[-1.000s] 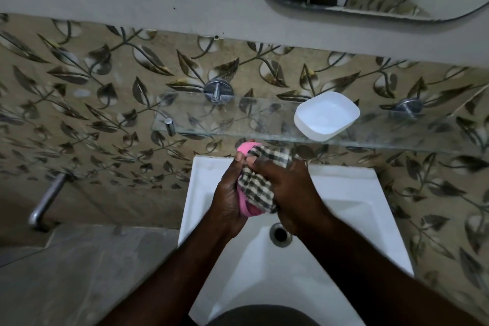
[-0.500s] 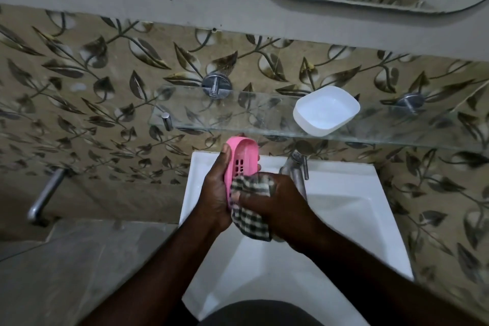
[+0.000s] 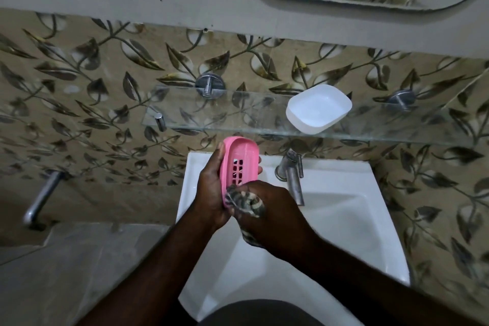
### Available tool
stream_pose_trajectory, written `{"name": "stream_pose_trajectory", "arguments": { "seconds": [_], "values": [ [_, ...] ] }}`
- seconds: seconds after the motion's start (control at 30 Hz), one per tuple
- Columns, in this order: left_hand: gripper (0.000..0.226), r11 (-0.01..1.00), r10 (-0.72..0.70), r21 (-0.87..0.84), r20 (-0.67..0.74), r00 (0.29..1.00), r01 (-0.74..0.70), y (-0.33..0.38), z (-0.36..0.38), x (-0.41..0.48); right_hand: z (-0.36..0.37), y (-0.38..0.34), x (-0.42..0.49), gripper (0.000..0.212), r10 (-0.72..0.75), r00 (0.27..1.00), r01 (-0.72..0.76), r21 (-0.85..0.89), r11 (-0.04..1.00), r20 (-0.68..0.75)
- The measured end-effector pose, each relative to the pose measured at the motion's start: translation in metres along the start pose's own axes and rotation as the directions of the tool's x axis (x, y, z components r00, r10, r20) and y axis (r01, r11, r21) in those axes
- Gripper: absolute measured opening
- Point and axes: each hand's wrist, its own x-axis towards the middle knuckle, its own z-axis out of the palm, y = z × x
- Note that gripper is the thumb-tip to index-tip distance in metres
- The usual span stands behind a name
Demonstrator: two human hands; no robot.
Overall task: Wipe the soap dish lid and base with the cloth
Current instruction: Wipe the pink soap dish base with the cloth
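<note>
Head view: over the white washbasin (image 3: pixel 344 219) the left hand (image 3: pixel 211 190) grips the pink slotted soap dish piece (image 3: pixel 239 164), thumb on one long edge and fingertips curled round the other. It is tilted with its hollow side toward the camera, so the inside lies open to wiping. The right hand (image 3: pixel 275 217) has its fingers closed round a bunched checked cloth (image 3: pixel 244 202) and presses it into the piece's near end (the cloth is blurred, probably mid-stroke). Working above the basin likely lets drips fall in. The white soap dish piece (image 3: pixel 318 108) sits hollow-up on the glass shelf (image 3: pixel 225 116), well apart from both hands; whether it has been wiped I cannot tell.
</note>
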Motion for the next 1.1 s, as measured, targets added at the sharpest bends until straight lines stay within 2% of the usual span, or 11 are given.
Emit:
{"name": "stream_pose_trajectory", "arguments": {
  "seconds": [0.13,0.2,0.27,0.33,0.4,0.53,0.63,0.7,0.8,0.9,1.1],
  "values": [
    [0.077,0.998,-0.053,0.037,0.015,0.998,0.053,0.008,-0.006,0.001,-0.022,0.011,0.003,0.017,-0.218,0.954,0.298,-0.686,0.663,0.203],
    [0.078,0.998,-0.039,0.047,-0.031,0.999,0.040,0.001,-0.002,0.002,-0.018,0.013,0.005,0.010,-0.162,0.977,0.213,-0.600,0.771,0.139],
    [0.077,0.999,-0.023,0.036,-0.066,0.998,0.025,-0.005,0.002,0.003,-0.006,0.005,0.007,0.007,0.141,0.987,-0.144,0.033,0.989,0.082],
    [0.072,1.000,0.005,0.003,-0.066,0.998,-0.005,-0.006,0.002,0.004,0.003,0.004,0.007,0.009,0.206,0.975,-0.222,0.334,0.916,0.082],
    [0.068,0.999,0.033,0.004,-0.047,0.998,-0.033,-0.001,-0.001,0.006,0.001,0.010,0.002,0.013,-0.056,0.998,0.054,-0.069,0.996,-0.023],
    [0.067,0.999,0.014,0.038,-0.021,1.000,-0.013,0.007,-0.002,0.004,-0.021,0.022,0.006,0.018,-0.367,0.921,0.360,-0.638,0.681,0.127],
    [0.069,0.996,0.056,0.070,-0.063,0.996,-0.052,0.000,0.002,0.005,-0.005,0.013,0.005,0.011,-0.077,0.994,0.065,-0.153,0.986,-0.072],
    [0.069,0.992,0.105,0.082,-0.096,0.990,-0.098,-0.003,0.005,0.006,0.009,0.001,0.006,0.010,0.188,0.981,-0.189,0.500,0.845,0.053],
    [0.061,0.992,0.120,0.046,-0.099,0.988,-0.116,0.000,0.000,0.007,0.008,0.008,0.001,0.016,-0.149,0.982,0.141,-0.070,0.987,-0.118],
    [0.063,0.999,0.035,0.035,-0.065,0.997,-0.033,0.005,-0.004,0.004,-0.009,0.025,0.002,0.020,-0.383,0.922,0.348,-0.565,0.748,0.059],
    [0.077,0.998,-0.057,-0.043,-0.039,0.998,0.056,-0.001,-0.008,0.000,-0.020,0.030,0.005,0.014,0.032,0.999,-0.037,0.126,0.991,0.038]
  ]
}}
